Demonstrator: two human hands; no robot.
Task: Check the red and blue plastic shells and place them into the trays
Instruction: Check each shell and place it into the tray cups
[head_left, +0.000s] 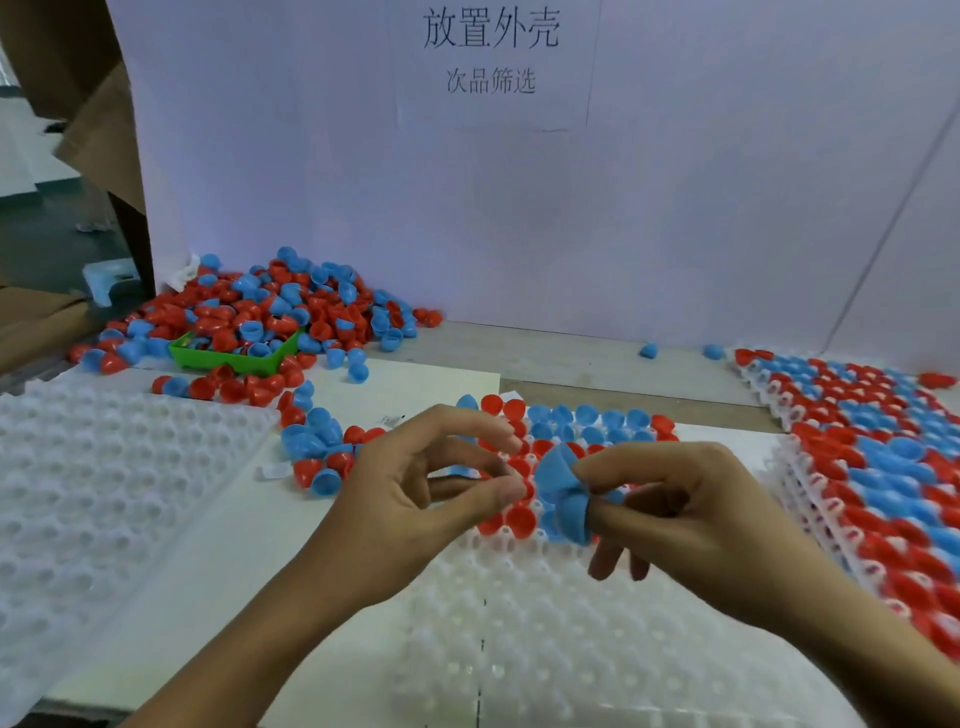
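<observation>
My right hand (691, 519) pinches two blue shells (563, 493) by their rims, above the middle white tray (545, 623). That tray's far rows hold red and blue shells (587, 421); its near rows are bare cups. My left hand (415, 493) hovers just left of the blue shells with fingers loosely curled and thumb near the fingertips; it holds nothing that I can see. A loose heap of red and blue shells (270, 306) lies at the back left, with a smaller scatter (317, 447) beside my left hand.
A green bin (234, 358) sits half buried in the heap. A bare white tray (104, 478) lies at the left. A stack of filled trays (872, 441) stands at the right. A white board with printed text rises behind the table. Two stray blue shells (648, 351) lie near it.
</observation>
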